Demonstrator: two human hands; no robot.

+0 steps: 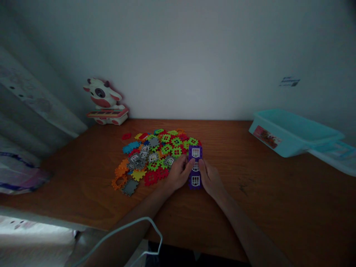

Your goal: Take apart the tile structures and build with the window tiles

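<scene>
A strip of purple building tiles with white window inserts (195,181) is held upright lengthwise between my two hands, three windows showing in a row. My left hand (179,172) grips its left edge with the thumb over the front. From the right side my right hand (210,177) pinches the same strip, thumb near the middle window. Just left of my left hand spreads a pile of interlocking plastic tiles (153,165) in green, red, grey, orange, yellow and blue. Some of these tiles carry window inserts too. My curled fingers behind the strip are partly hidden.
On the wooden table (239,207), a cow-shaped toy keyboard (108,102) stands at the back left. A turquoise plastic bin (294,131) sits at the right with its lid beside it. A white cable (133,222) crosses below my left forearm. A plastic bag (19,172) lies far left.
</scene>
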